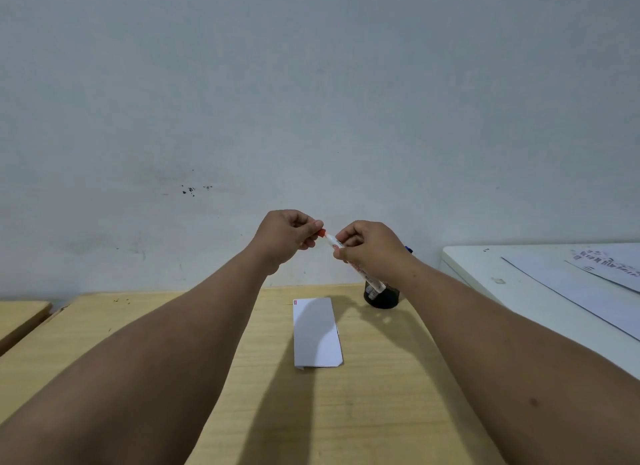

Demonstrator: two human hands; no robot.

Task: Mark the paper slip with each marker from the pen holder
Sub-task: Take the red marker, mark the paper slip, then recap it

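The marker [360, 269] was held in the air above the far part of the surface [381, 378], tilted, with its red end up and to the left and its white barrel running down to the right. Printing showed on the barrel, but it was too small and blurred to read. The right hand [372, 251] had its grip closed around the upper barrel. The left hand [285, 237] had its grip closed by thumb and forefinger on the red cap [321, 233]; whether the cap was seated or partly drawn off could not be determined.

The paper slip [317, 333] lay flat on the surface below and between the hands, touched by neither. Short marks, red and possibly one dark, stood at its far left corner. The black mesh pen holder [381, 296] stood just beyond the slip to the right, partly hidden by the marker and the right wrist. A blue tip [408, 249] protruded behind that wrist.

A white cabinet top [485, 267] on the right carried printed sheets [595, 277] with illegible writing.
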